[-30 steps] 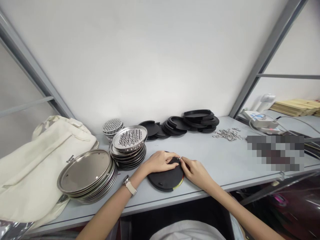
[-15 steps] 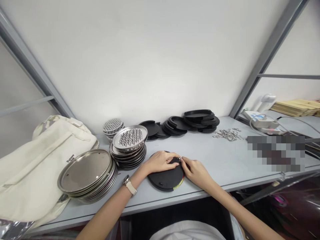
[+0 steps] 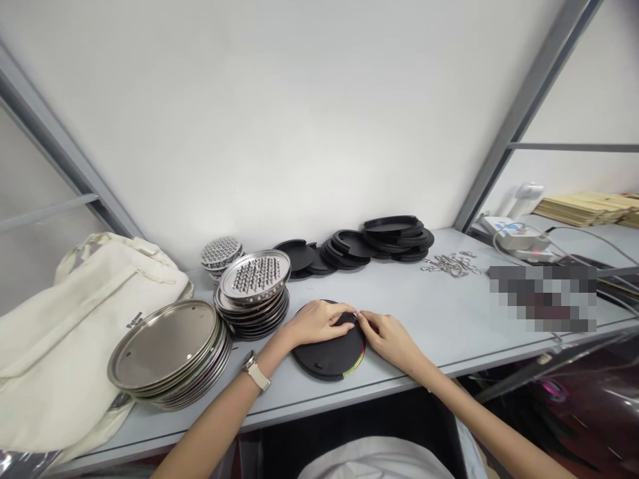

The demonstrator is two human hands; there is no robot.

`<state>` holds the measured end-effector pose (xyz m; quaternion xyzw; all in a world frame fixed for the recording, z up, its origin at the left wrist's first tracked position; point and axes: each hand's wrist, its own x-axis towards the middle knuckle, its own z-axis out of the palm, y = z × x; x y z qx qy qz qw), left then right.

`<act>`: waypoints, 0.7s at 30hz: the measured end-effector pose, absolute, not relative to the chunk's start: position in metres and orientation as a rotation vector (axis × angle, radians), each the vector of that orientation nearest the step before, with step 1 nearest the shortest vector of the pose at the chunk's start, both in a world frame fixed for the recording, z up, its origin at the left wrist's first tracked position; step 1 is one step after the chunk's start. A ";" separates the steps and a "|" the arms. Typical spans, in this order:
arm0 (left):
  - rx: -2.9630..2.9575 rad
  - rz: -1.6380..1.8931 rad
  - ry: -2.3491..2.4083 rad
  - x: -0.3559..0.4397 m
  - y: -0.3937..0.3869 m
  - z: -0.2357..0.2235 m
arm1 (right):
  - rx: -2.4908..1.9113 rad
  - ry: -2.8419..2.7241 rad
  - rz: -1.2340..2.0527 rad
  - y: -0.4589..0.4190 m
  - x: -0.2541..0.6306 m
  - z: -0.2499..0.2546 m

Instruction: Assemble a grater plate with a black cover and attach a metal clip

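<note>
In front of me a black round disc point(image 3: 329, 356) lies flat on the table, with a yellow and red edge showing at its lower right. My left hand point(image 3: 319, 324) rests across its top, thumb and forefinger curled around a small metal clip point(image 3: 355, 317) near the rim. From the right side, my right hand point(image 3: 387, 336) pinches the same clip between thumb and fingertips. Both hands' fingertips nearly meet there and partly hide the clip. A small dark oval piece point(image 3: 318, 365) sits on the disc's lower left.
Left stand stacked round metal plates point(image 3: 164, 346) and round metal graters point(image 3: 255, 276), beside a cream cloth bag point(image 3: 94, 313). Black discs point(image 3: 394, 226) are piled along the wall. Loose metal clips point(image 3: 452, 265) lie right of them, near a white device with cables point(image 3: 514, 233).
The whole view has shifted slightly. Both hands stay at the clip on the disc's rim, with only small finger movement.
</note>
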<state>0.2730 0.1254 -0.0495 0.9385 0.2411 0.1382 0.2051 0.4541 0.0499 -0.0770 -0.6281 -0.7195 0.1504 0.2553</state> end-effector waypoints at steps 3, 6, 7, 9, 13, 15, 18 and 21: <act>2.617 0.393 0.658 0.273 0.125 -0.049 | -1.699 -1.943 0.403 0.050 0.454 -0.077; 2.614 0.390 0.667 0.273 0.126 -0.049 | -1.691 -1.948 0.376 0.050 0.455 -0.080; 2.613 0.384 0.675 0.273 0.126 -0.049 | -1.692 -1.951 0.369 0.051 0.455 -0.080; 2.616 0.375 0.688 0.274 0.126 -0.049 | -1.699 -1.960 0.351 0.051 0.455 -0.081; 2.623 0.376 0.686 0.274 0.126 -0.049 | -1.705 -1.976 0.324 0.051 0.455 -0.081; 2.616 0.374 0.685 0.274 0.125 -0.049 | -1.705 -1.977 0.326 0.051 0.455 -0.080; 2.619 0.381 0.689 0.274 0.125 -0.048 | -1.706 -1.974 0.331 0.051 0.454 -0.078; 2.646 0.378 0.693 0.275 0.125 -0.048 | -1.702 -1.969 0.325 0.050 0.454 -0.077</act>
